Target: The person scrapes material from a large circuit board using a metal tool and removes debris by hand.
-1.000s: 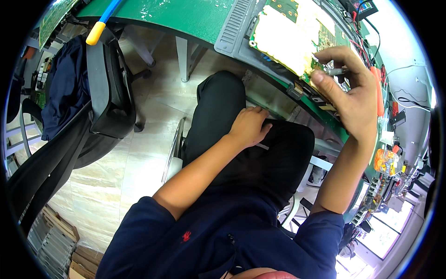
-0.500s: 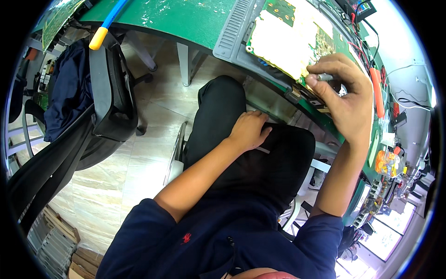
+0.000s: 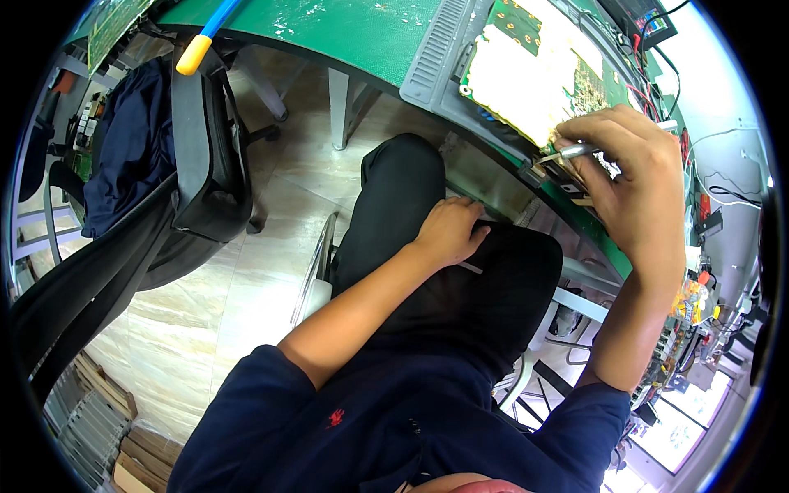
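1. The circuit board [image 3: 534, 82] lies in a grey tray [image 3: 436, 57] on the green bench [image 3: 345, 33].
2. The right hand [image 3: 633, 181] is clamped on a thin metal tool [image 3: 575, 150], tip at the board's near edge; work looks mid-way.
3. The left hand [image 3: 448, 234] rests loosely curled on the lap, holding nothing.

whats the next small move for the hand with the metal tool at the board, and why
Probably ease the tool tip a touch further under the near edge of the circuit board. The right hand pinches it there, while the left hand rests idle on the lap.
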`<state>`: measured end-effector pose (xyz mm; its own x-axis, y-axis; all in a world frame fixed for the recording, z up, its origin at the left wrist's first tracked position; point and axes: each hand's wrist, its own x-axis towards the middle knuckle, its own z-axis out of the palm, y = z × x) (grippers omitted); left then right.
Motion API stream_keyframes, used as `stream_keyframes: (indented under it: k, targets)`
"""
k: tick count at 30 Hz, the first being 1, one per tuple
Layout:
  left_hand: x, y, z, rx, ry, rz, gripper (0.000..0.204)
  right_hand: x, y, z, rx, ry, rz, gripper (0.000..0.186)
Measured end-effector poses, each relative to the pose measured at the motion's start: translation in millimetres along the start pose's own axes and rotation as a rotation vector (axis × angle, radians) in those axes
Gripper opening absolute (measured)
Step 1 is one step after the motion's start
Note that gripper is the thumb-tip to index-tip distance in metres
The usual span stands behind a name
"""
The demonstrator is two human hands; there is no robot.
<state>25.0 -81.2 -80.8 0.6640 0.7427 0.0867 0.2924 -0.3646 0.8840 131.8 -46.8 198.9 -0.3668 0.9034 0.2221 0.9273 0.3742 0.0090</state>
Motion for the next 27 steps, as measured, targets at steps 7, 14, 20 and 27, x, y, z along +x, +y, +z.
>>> stream_keyframes:
  k: [7, 14, 20, 27]
  targets:
    - [-0.9, 1.1, -1.0, -0.001, 0.014, 0.002, 0.029, -4.4, -9.8, 2.0, -0.157, -0.008, -0.084, 0.028]
    - [-2.2, -2.0, 4.7, -0.002, 0.048, 0.034, 0.027, -6.2, -10.5, 9.3, -0.215, 0.038, -0.124, 0.034]
    - [-0.3, -0.8, 2.1, -0.013, 0.021, 0.001, 0.027, -10.1, -6.6, 9.3, -0.146, 0.068, -0.141, 0.034]
    - [-1.2, 1.9, 1.8, -0.014, 0.036, 0.011, 0.028, -5.0, 7.7, 15.8, 0.033, 0.113, -0.114, 0.031]
